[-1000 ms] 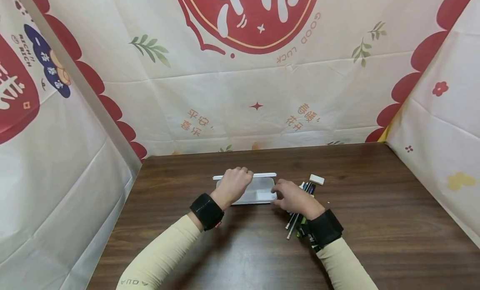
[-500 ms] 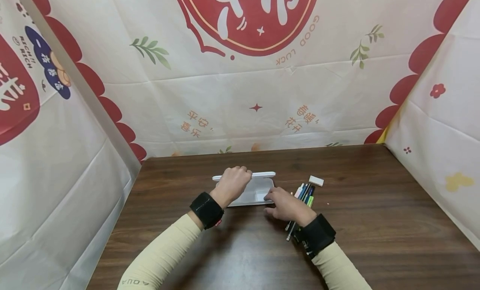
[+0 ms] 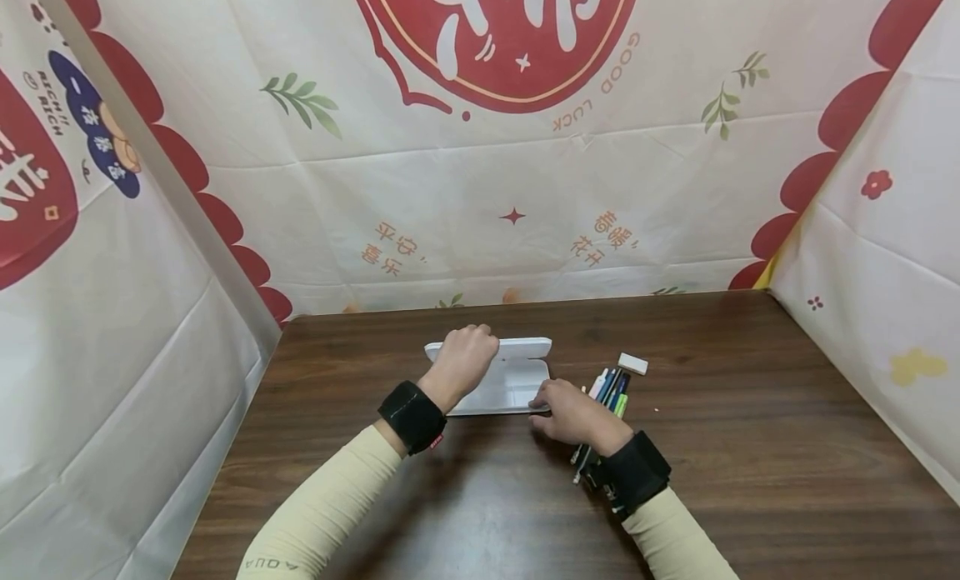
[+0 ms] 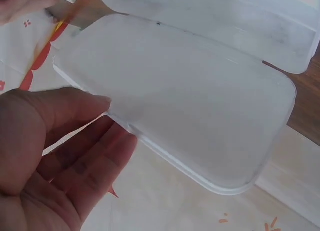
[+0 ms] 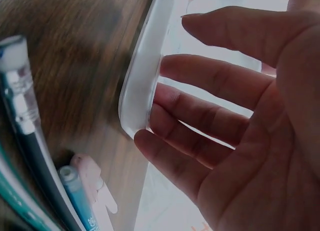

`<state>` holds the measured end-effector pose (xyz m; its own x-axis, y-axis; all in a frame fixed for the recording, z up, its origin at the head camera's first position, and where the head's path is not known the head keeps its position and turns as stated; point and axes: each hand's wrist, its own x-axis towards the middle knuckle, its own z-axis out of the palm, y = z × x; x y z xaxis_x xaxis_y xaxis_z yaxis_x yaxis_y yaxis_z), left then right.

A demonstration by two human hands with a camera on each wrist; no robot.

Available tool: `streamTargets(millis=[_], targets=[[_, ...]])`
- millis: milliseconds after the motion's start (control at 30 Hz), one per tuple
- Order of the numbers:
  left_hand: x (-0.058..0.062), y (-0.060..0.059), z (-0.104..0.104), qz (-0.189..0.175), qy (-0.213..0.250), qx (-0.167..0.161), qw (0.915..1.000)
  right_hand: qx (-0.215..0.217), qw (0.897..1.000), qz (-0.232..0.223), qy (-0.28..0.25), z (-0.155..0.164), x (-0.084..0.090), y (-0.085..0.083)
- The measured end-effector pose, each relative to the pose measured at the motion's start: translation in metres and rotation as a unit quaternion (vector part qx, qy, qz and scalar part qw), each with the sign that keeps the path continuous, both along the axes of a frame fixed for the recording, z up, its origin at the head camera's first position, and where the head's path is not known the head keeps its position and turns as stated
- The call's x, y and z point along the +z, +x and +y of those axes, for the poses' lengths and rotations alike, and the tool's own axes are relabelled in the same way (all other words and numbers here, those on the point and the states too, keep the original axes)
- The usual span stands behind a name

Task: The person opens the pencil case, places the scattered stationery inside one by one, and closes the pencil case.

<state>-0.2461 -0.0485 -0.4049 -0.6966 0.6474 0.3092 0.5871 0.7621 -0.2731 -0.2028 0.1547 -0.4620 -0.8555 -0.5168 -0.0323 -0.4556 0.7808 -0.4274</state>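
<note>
A white plastic pencil case (image 3: 491, 397) sits on the table in the head view, its hinged lid (image 3: 525, 347) raised along the far side. My left hand (image 3: 463, 362) covers the left part of the case. In the left wrist view its thumb and fingers pinch the edge of the lid (image 4: 180, 101). My right hand (image 3: 573, 412) is at the case's near right corner. Seen from the right wrist, its fingertips touch the outer side wall (image 5: 142, 76), fingers loosely extended and thumb apart. The inside of the tray looks bare where it shows.
Several pens and pencils (image 3: 611, 390) lie in a bunch right of the case, partly under my right wrist. A white eraser (image 3: 633, 363) lies just beyond them. Printed cloth (image 3: 480, 188) hangs behind the wooden table (image 3: 750, 413) and along both sides.
The lid has tilted, showing more of its face, with my left hand shifting slightly away from me. My right hand has moved left and a little nearer along the case's right end, uncovering more pens.
</note>
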Motion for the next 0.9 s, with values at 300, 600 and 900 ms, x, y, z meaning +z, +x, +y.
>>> streamTargets(millis=[300, 600, 900], targets=[[0.0, -0.013, 0.0, -0.012, 0.037, 0.012, 0.9992, 0.001, 1.0, -0.001, -0.014, 0.002, 0.0, 0.0], [-0.003, -0.023, -0.001, 0.006, 0.052, 0.01, 0.9986, -0.009, 1.0, 0.005, -0.021, 0.001, -0.003, 0.0], [-0.02, -0.027, -0.001, 0.014, 0.101, 0.013, 0.9947, -0.015, 0.999, 0.012, -0.026, 0.002, -0.008, 0.0]])
